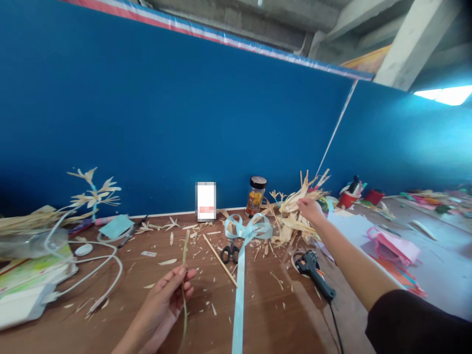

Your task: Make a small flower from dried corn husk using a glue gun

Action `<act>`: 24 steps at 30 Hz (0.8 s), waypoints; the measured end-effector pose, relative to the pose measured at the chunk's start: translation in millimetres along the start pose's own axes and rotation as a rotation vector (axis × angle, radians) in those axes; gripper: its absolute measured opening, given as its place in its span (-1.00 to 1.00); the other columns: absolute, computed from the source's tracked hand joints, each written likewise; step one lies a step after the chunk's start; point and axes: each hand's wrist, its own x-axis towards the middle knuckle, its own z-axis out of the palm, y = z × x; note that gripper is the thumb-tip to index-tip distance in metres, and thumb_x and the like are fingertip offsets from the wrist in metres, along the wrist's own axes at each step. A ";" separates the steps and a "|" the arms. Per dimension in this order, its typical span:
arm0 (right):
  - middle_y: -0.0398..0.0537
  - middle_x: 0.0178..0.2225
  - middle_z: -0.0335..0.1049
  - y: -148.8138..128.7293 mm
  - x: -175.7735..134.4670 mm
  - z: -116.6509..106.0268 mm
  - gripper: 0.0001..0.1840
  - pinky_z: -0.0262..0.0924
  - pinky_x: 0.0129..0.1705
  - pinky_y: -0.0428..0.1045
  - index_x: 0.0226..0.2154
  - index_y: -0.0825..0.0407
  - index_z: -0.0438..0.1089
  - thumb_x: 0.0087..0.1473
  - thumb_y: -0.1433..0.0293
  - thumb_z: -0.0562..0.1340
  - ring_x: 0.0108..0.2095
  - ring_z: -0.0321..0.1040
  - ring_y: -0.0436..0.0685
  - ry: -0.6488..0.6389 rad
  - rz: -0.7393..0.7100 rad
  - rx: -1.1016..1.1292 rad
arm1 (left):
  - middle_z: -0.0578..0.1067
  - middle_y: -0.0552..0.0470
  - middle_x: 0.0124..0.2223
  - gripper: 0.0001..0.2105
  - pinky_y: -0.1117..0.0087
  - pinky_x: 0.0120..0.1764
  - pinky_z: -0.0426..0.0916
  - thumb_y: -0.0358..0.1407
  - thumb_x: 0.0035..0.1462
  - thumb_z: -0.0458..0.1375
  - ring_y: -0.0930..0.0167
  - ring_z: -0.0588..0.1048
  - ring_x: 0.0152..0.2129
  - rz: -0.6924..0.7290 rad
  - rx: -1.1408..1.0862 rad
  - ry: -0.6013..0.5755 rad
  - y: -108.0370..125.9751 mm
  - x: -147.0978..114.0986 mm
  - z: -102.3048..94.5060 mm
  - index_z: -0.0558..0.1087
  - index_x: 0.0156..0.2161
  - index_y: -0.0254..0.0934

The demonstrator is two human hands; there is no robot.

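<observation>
Pinching a thin pale-green husk strip (185, 255) in your left hand (162, 307), your right hand (309, 209) grasps the dried tan corn-husk pile (295, 221) (selecting stage; next, pull one leaf free).

Your counter (280, 314) is brown wood-look board, smooth with a dull sheen, littered with dry, papery husk scraps. The strip (184, 275) pinched in your left hand (165, 300) looks like dried leaf, matt and fibrous. Your right hand (311, 210) touches a pile of husks (295, 216), pale, rough and crinkled. The ribbon (239, 285) is light blue satin, glossy. The glue gun (313, 273) is matt black plastic. The jar (256, 196) is clear and shiny with a black lid.
</observation>
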 end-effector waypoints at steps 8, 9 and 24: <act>-0.06 -0.28 0.40 -72.0 -121.5 61.8 -0.77 0.21 -0.27 0.01 -0.25 -0.02 0.37 -0.04 0.38 0.16 -0.33 0.34 0.11 -0.402 -0.395 -0.045 | 0.47 0.01 -0.46 -0.88 0.58 -0.54 0.37 -0.40 -0.06 0.20 0.59 0.39 -0.66 -0.118 0.051 -0.083 -4.2 -11.3 15.2 0.39 -0.34 -0.36; -0.02 -0.22 0.37 -80.3 -141.1 71.3 -0.71 0.22 -0.29 0.02 -0.18 -0.02 0.33 -0.04 0.40 0.15 -0.32 0.33 0.11 -0.468 -0.503 -0.049 | 0.46 0.03 -0.49 -0.87 0.59 -0.56 0.34 -0.37 -0.06 0.21 0.60 0.37 -0.67 -0.118 0.056 -0.109 -5.7 -13.0 16.9 0.39 -0.36 -0.36; 0.00 -0.33 0.31 -78.5 -189.7 103.7 -0.80 0.12 -0.29 -0.02 -0.22 -0.01 0.34 0.07 0.41 0.10 -0.30 0.24 0.11 -0.698 -0.907 -0.098 | 0.40 0.08 -0.61 -0.83 0.60 -0.61 0.16 -0.26 -0.07 0.19 0.58 0.27 -0.70 -0.005 0.364 -0.281 6.2 -17.3 2.0 0.43 -0.43 -0.36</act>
